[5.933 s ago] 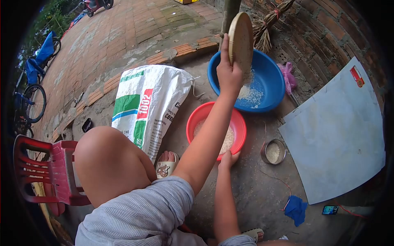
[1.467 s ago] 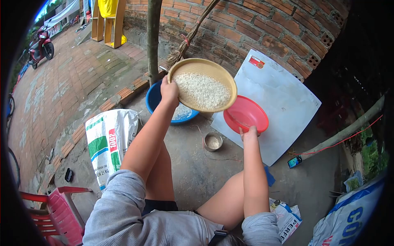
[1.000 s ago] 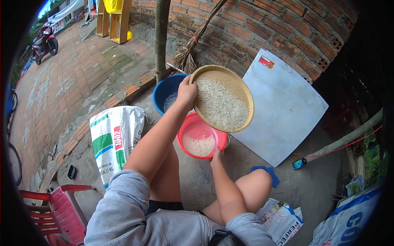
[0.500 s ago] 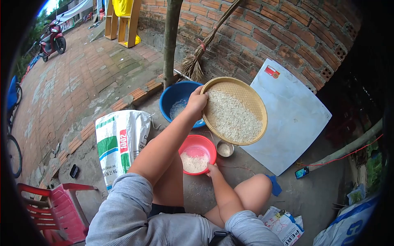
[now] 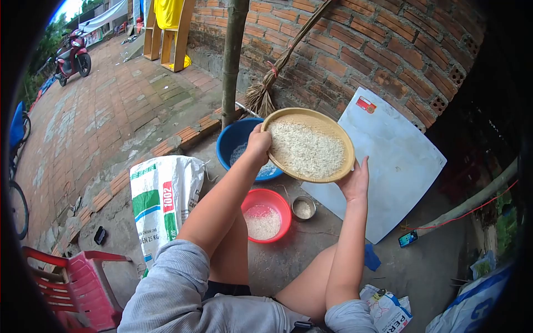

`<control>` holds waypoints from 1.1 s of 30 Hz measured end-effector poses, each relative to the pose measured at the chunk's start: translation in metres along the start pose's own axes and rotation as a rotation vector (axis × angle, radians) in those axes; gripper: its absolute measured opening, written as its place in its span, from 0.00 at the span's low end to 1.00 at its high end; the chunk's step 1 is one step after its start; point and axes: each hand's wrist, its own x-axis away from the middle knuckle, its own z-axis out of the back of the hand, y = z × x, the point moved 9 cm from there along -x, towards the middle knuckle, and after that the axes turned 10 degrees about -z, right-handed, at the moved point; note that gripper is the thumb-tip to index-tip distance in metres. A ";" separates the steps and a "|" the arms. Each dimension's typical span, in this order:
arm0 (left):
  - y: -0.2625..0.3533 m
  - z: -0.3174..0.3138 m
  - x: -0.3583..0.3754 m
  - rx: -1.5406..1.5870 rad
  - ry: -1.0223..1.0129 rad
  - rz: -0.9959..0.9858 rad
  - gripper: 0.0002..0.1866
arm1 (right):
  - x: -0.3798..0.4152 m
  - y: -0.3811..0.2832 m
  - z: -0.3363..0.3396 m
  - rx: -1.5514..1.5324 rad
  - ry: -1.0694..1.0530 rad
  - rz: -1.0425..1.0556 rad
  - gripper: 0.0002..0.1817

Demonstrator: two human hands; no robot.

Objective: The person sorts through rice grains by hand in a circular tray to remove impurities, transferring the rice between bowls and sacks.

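A round woven bamboo winnowing basket holds a broad layer of white rice grains. It is raised and tilted above the basins. My left hand is closed around its left rim. At the lower right rim, my right hand supports the basket, with some fingers stretched up along the outside and others hidden behind it. Below stands a red basin with pale rice in it. A blue basin with some rice is partly hidden behind the basket and my left hand. A small metal bowl of grain stands beside the red basin.
A white printed sack lies at the left, near a red plastic chair. A large pale board lies at the right, with a phone beside it. A bamboo post and broom stand near the brick wall.
My right hand has let go of the red basin and risen to the basket's lower right rim. The basket has shifted slightly left and up, and its rice has spread toward the left.
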 end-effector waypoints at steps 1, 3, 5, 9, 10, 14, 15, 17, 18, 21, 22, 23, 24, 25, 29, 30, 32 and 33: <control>-0.013 -0.014 0.011 -0.043 -0.059 0.048 0.17 | 0.003 -0.010 -0.006 0.067 -0.120 0.059 0.30; -0.029 -0.031 0.022 -0.079 -0.097 0.064 0.17 | 0.021 -0.011 0.010 0.099 -0.076 0.114 0.27; -0.035 -0.031 0.016 -0.148 -0.166 0.136 0.17 | 0.028 -0.022 0.013 0.139 -0.039 0.189 0.24; -0.021 -0.014 -0.004 -0.116 -0.270 0.240 0.16 | 0.033 -0.003 0.017 0.151 0.172 0.238 0.19; -0.017 -0.016 -0.004 -0.048 -0.319 0.254 0.17 | 0.029 0.002 0.019 0.155 0.162 0.190 0.19; -0.019 -0.045 0.023 -0.267 -0.205 -0.007 0.18 | 0.016 -0.014 0.061 0.132 0.124 0.155 0.20; -0.023 -0.048 0.028 -0.284 -0.214 -0.006 0.19 | 0.019 -0.013 0.058 0.119 0.095 0.112 0.20; -0.029 -0.041 0.020 -0.175 -0.283 0.148 0.18 | 0.018 -0.009 0.053 0.141 0.086 0.103 0.20; -0.030 -0.032 0.010 -0.144 -0.303 0.217 0.18 | 0.017 -0.004 0.047 0.172 0.177 0.144 0.20; -0.021 -0.019 0.001 -0.141 -0.337 0.293 0.17 | 0.020 0.005 0.025 0.164 0.257 0.183 0.19; -0.023 -0.021 0.000 -0.158 -0.289 0.227 0.17 | 0.016 -0.001 0.034 0.185 0.240 0.219 0.19; -0.026 -0.023 -0.001 -0.176 -0.242 0.157 0.16 | 0.013 -0.009 0.042 0.203 0.221 0.256 0.19; -0.032 -0.031 0.003 -0.243 -0.217 0.051 0.15 | 0.013 -0.011 0.056 0.173 0.245 0.179 0.18; -0.025 -0.042 0.016 -0.321 -0.202 -0.057 0.15 | 0.011 -0.011 0.062 0.164 0.240 0.178 0.18; -0.034 -0.027 0.004 -0.222 -0.300 0.235 0.14 | 0.024 -0.002 0.044 0.159 0.274 0.120 0.18; -0.036 -0.017 -0.007 -0.245 -0.310 0.254 0.13 | 0.029 -0.001 0.030 0.198 0.328 0.187 0.18; -0.024 -0.003 -0.022 -0.378 -0.269 0.143 0.13 | 0.021 0.010 0.027 0.206 0.314 0.219 0.17; -0.006 -0.002 -0.023 -0.477 -0.245 0.021 0.13 | 0.016 0.015 0.026 0.214 0.302 0.253 0.17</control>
